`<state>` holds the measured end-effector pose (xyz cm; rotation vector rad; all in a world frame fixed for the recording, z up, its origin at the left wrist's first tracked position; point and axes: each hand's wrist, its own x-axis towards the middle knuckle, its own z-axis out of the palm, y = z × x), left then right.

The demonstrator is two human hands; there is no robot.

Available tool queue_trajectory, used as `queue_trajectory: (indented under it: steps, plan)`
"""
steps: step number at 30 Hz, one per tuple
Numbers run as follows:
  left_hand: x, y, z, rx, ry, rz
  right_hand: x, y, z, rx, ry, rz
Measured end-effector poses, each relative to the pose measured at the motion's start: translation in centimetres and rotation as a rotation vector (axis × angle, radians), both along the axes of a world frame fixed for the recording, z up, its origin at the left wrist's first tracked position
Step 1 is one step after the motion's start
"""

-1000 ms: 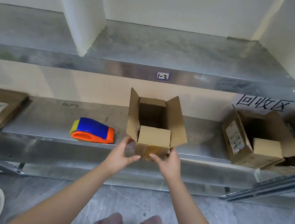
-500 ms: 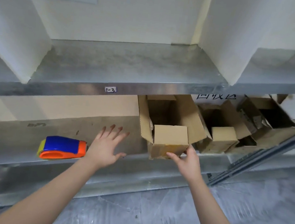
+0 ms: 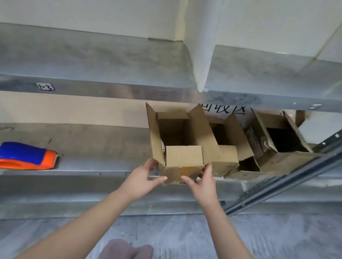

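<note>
Open cardboard box [image 3: 184, 155] sits at the front edge of the lower metal shelf [image 3: 99, 146], all four flaps up, opening facing the camera. Can't tell if its base rests on the shelf or is lifted just clear.

Left hand [image 3: 144, 180] grips the box's lower left corner: thumb across the front face, fingers wrapped round the left side. Right hand [image 3: 202, 182] mirrors it on the lower right corner, thumb on the front and fingers behind the right side. Both hands are closed on the box, with bare forearms reaching up from the bottom of the view.

Its right flap touches or overlaps a second open carton [image 3: 227, 157] just beside it. A third carton [image 3: 280, 162] is further right, next to the slanted steel rail [image 3: 302, 173]. Black handwriting [image 3: 222, 109] on the wall behind those cartons is partly hidden.

Blue and orange tape dispenser [image 3: 24, 156] lies on the same shelf, well apart to the left. Tag "1-3" [image 3: 45, 87] is on the upper shelf's [image 3: 88, 54] front edge.
</note>
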<state>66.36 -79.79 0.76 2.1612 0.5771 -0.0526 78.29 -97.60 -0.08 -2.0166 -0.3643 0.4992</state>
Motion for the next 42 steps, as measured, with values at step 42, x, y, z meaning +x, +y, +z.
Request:
queue_trajectory:
  steps: [42]
  plan:
    - [-14.9,10.4,5.9,0.840,-0.032,-0.294,-16.8,10.3,5.5,-0.540,-0.658,0.289]
